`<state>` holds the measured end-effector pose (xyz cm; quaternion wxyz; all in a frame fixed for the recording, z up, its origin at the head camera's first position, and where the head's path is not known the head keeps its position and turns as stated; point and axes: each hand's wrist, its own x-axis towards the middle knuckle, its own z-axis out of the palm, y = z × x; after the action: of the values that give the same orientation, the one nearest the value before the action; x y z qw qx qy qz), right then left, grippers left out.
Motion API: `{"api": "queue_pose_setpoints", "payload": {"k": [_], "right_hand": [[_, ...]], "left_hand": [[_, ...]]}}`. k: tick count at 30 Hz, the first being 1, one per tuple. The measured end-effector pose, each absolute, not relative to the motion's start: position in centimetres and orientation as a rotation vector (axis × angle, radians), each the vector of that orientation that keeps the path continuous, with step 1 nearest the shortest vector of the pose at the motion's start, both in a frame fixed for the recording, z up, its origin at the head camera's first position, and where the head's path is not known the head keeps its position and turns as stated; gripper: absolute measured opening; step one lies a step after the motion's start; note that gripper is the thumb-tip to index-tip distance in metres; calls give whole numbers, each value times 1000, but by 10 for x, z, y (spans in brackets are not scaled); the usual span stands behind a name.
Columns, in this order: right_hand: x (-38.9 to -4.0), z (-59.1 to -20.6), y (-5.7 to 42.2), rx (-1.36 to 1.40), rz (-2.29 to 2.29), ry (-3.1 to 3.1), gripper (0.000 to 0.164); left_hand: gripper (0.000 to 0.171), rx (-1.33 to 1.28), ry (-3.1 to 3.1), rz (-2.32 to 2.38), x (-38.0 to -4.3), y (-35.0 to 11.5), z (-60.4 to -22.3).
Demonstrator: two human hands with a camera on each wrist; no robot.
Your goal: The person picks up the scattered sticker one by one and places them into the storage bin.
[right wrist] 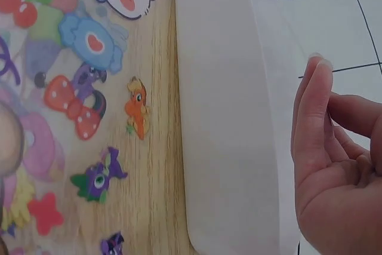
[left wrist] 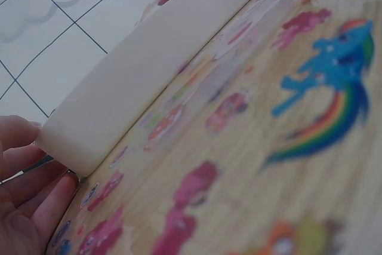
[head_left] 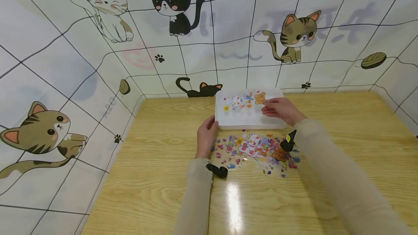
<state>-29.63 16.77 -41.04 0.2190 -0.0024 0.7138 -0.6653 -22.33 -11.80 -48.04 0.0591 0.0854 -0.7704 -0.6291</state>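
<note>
A white box (head_left: 251,119) bears several stickers on its upper face, among them a white kitten sticker (head_left: 236,101) and a brown bear sticker (head_left: 260,98). My left hand (head_left: 206,137) grips the box's near left corner, thumb and fingers around it. Over the right part of the box, my right hand (head_left: 279,110) has thumb and fingers brought together at the edge of the bear sticker, pinching it. In the right wrist view a faint clear edge runs by the fingertips (right wrist: 319,67); the bear itself is not visible there.
Clear sheets of colourful stickers (head_left: 253,146) lie on the wooden table (head_left: 156,191) in front of the box, with loose pony stickers (right wrist: 137,108) near its side. Behind the table stands a wall sheet (head_left: 235,61) printed with cats and grid lines.
</note>
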Motion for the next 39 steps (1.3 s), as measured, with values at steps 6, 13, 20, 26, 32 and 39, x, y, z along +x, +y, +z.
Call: {"api": "queue_pose_setpoints", "payload": {"k": [6, 13, 20, 26, 32, 39], "right_hand": [[-300, -413, 159, 4, -1830, 1975, 45], [-303, -413, 152, 36, -1811, 1963, 46], [-303, -414, 149, 41, -1787, 1954, 48], [-305, -416, 148, 44, -1750, 1969, 47], [-307, -420, 151, 41, -1734, 1968, 44], [-307, -424, 154, 12, -1659, 2065, 40]], "left_hand": [[37, 273, -2331, -1907, -220, -117, -476], [36, 282, -2325, -1909, -221, -116, -476], [35, 253, -2315, -1903, -221, -116, -478], [36, 249, -2322, -1898, -221, -118, -478], [37, 250, -2334, -1875, -221, -118, -478], [35, 270, -2326, -1881, -221, -117, -478]]}}
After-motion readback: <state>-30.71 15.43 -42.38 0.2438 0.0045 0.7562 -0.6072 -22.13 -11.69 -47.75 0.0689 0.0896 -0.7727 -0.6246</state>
